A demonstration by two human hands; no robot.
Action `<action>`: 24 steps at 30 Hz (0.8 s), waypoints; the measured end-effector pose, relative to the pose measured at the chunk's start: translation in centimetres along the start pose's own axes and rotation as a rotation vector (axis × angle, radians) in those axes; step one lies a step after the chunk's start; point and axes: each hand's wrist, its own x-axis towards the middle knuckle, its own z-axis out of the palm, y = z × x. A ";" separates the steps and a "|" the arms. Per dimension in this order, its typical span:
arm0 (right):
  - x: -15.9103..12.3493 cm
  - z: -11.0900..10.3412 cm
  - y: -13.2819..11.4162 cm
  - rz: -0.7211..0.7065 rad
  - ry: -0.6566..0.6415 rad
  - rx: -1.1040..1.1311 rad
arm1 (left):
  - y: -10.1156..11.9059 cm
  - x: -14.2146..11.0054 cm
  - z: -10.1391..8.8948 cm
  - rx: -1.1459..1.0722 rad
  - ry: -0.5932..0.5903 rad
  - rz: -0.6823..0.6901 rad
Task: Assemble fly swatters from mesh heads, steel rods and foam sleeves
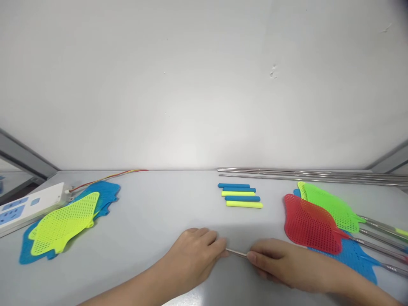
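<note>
My left hand (200,255) and my right hand (283,263) are both closed on a thin metal rod (236,253) near the table's front. Only a short silver stretch of it shows between them; its ends are hidden in the fingers. Beyond the hands lie several blue tubes (242,199) and yellow tubes (244,204), set roughly parallel. Close to my right forearm, a red fly swatter (310,225) overlaps a green fly swatter (331,206) and a blue fly swatter (360,257).
Loose yellow swatter heads (66,221) and blue swatter heads (103,193) are piled at the left, beside a white power strip (47,202) with a red-and-yellow wire (105,176). Several long metal rods (302,174) lie along the wall at the back right.
</note>
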 end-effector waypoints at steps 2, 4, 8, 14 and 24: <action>0.2 0.1 -0.2 0.019 -0.044 0.064 | 0.0 0.0 0.0 0.006 -0.018 -0.007; 0.4 0.2 -0.2 0.018 -0.068 0.100 | 0.1 0.0 0.0 0.013 -0.041 -0.007; 0.5 0.3 -0.3 0.010 -0.080 0.095 | 0.6 -0.1 0.0 0.032 -0.089 -0.015; 0.5 0.7 -0.4 -0.029 -0.049 0.061 | 1.0 -0.2 0.2 0.039 -0.122 -0.022; 1.0 1.4 -0.2 -0.111 -0.065 0.061 | 1.8 -0.2 0.3 0.007 -0.154 -0.019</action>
